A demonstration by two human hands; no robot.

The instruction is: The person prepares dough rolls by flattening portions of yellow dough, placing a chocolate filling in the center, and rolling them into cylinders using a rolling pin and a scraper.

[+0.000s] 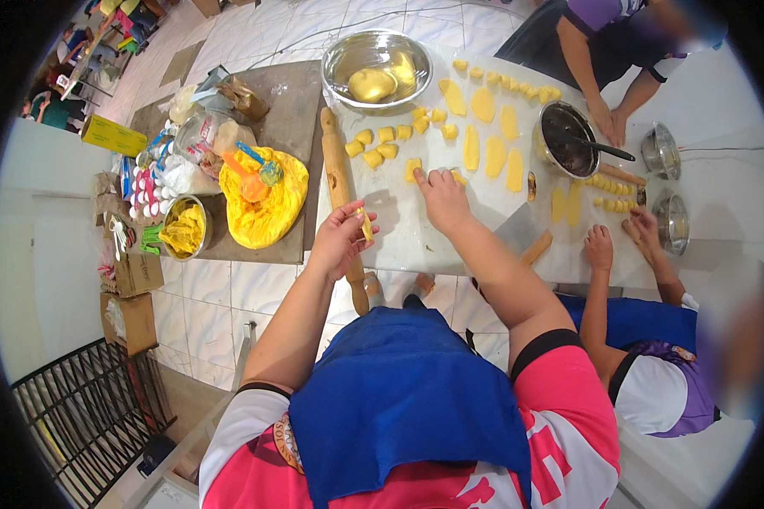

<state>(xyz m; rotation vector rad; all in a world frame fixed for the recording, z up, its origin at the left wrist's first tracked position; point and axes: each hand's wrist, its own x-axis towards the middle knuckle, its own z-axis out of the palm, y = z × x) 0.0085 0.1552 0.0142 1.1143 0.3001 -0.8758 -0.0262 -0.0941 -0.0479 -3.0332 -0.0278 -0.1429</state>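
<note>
My left hand [344, 237] is raised near the table's front edge, over the wooden rolling pin [336, 168]. It grips a small strip of yellow dough [367, 226] between thumb and fingers. Palm down, my right hand [445, 200] is low over the table, its index fingertip at the edge of a yellow dough piece [413, 169]. Another dough piece [459, 177] shows partly from under its other fingers. Several cut dough chunks [387, 150] lie beyond my hands. Flattened dough ovals [495, 156] are laid out to the right.
A steel bowl [334, 89] holding dough stands at the back. A bowl of dark filling [566, 167] with a spatula is at right. Two co-workers' hands [608, 124] [598, 247] are at the table. A metal scraper [513, 230], yellow plastic bag [264, 223] and eggs [155, 207] lie nearby.
</note>
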